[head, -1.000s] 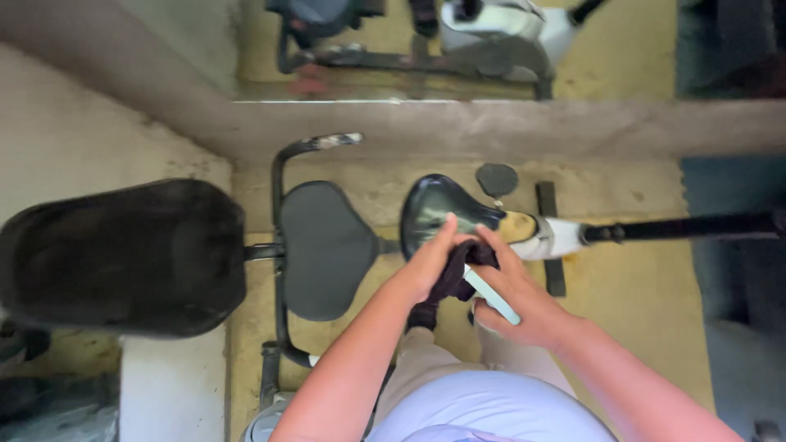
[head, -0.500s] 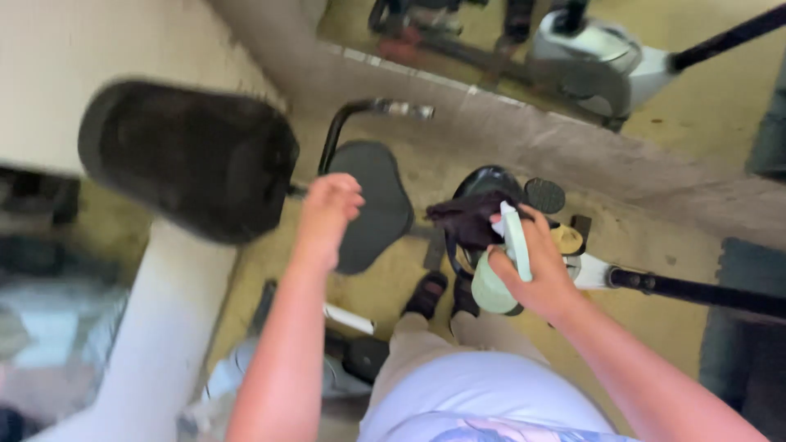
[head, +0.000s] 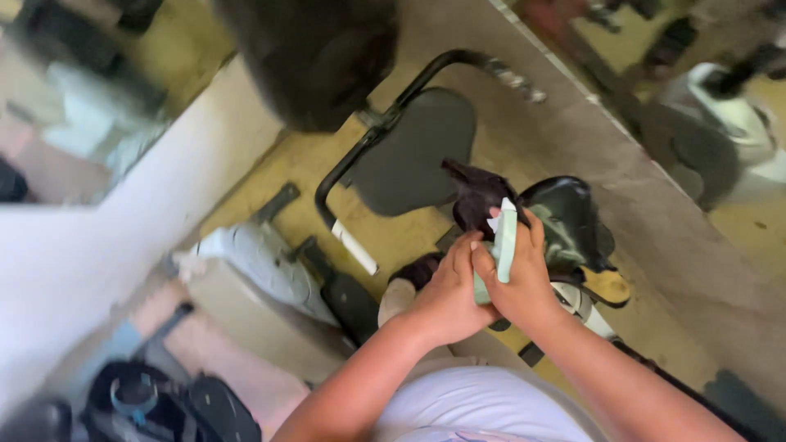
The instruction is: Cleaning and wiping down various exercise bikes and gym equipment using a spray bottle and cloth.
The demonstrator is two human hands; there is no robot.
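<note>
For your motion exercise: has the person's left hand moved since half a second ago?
Yes. The left hand has come in from over the grey seat to the pale green bottle.

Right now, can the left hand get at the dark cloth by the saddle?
Probably yes. The left hand rests against the right hand, which holds the pale green bottle. The dark cloth lies just beyond, with nothing between; only the left hand's grip on the bottle ties it up.

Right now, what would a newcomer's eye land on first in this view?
Probably the two hands joined at centre: the right hand grips a pale green bottle with a dark cloth, and the left hand presses against it. Behind them sits a black padded seat on a curved black bar, above a yellowish floor.
</note>
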